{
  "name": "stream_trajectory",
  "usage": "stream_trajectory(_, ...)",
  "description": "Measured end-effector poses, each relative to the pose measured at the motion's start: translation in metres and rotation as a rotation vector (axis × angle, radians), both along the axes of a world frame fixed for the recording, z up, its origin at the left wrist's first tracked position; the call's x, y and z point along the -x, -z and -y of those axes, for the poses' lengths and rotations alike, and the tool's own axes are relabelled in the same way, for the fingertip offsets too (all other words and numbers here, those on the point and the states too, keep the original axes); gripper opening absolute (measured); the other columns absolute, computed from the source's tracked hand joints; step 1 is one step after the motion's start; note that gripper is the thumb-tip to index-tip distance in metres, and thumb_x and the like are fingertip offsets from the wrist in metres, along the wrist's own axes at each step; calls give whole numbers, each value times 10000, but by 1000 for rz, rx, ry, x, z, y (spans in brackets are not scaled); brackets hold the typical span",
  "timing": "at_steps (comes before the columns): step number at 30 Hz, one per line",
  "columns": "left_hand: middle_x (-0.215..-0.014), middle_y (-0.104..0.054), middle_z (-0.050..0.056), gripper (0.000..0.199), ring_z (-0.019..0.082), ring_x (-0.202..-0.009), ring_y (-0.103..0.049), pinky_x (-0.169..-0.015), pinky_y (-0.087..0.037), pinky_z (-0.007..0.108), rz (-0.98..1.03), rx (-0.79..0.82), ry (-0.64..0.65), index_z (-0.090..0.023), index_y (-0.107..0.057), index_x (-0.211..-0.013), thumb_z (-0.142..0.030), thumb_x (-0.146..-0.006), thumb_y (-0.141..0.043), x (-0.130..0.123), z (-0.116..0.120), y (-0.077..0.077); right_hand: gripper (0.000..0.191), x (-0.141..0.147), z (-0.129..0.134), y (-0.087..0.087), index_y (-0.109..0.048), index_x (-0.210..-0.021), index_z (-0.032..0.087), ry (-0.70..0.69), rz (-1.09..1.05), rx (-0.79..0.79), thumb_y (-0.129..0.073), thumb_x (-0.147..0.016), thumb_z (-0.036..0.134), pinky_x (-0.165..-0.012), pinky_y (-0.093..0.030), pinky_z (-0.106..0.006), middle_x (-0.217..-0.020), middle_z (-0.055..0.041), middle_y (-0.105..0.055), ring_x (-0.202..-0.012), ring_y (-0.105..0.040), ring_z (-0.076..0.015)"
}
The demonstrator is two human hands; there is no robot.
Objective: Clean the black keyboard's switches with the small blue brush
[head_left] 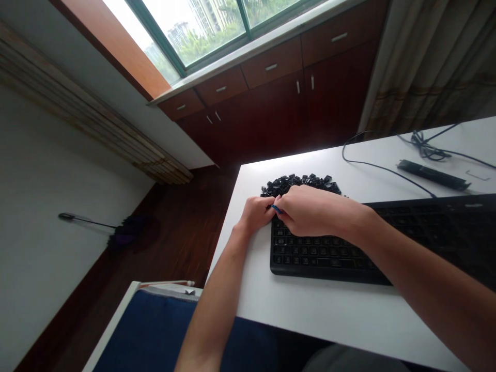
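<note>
The right hand [310, 209] pinches a small blue piece [276, 208] above the upper left corner of the black keyboard [298, 262]; the left hand [256, 213] meets it there, fingers curled, though whether it grips anything I cannot tell; the keyboard lies on the white table [310, 305]; a heap of loose black keycaps [292, 182] sits just behind it, partly hidden by the hands; a dark strip [434, 174] rests near a cable [387, 164].

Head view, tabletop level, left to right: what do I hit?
Left hand → small blue piece at the fingers → right hand → long black strip → thin bent rod.
</note>
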State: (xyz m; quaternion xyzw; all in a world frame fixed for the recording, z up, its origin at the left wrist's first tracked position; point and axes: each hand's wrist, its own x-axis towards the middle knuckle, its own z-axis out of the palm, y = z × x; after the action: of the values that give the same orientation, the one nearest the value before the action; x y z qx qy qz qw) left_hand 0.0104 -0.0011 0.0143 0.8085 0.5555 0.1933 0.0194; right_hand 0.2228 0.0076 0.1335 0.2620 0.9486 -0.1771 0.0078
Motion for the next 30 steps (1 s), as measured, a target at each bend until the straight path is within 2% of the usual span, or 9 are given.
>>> stream_trajectory(8, -477, -515, 1, 377, 89, -463, -372, -524, -228, 264, -12, 17, -3, -160, -480, -503, -285, -858, -467, -2, 1, -3, 211, -4, -5, 3, -691, -789, 173, 2, -37, 39, -501, -835, 251, -463, -283, -273, -629, -63, -628, -499, -489, -149)
stream_trajectory(13, -488, -502, -14, 414, 73, -459, -373, -529, -233, 253, -24, 39, -7, -155, -490, -523, -315, -904, -458, -5, 1, -5, 215, -13, -6, -5, -682, -780, 157, 42, 42, 59, -506, -822, 274, -447, -251, -268, -568, -46, -577, -448, -411, -116)
stream_trajectory(19, -469, -473, -23, 474, 66, -451, -341, -524, -231, 248, -22, 42, -23, -152, -462, -503, -349, -934, -442, -7, 3, -7, 200, -22, -4, -13, -647, -736, 155, 74, 81, 137, -517, -802, 292, -448, -232, -279, -589, -43, -581, -434, -394, -99)
stream_trajectory(25, -487, -498, -15, 412, 71, -464, -366, -526, -239, 245, -21, 52, -16, -151, -510, -529, -311, -905, -457, -6, 2, -6, 218, -19, 0, -17, -695, -874, 149, 40, 78, 165, -521, -769, 227, -468, -252, -277, -621, -59, -610, -485, -431, -127)
stream_trajectory(30, -480, -487, -13, 403, 76, -470, -352, -527, -242, 247, -15, 51, -14, -151, -518, -524, -300, -892, -452, -5, 2, -5, 223, -16, 4, -20, -705, -872, 160, 54, 86, 173, -529, -743, 206, -453, -273, -270, -567, -30, -576, -468, -421, -129)
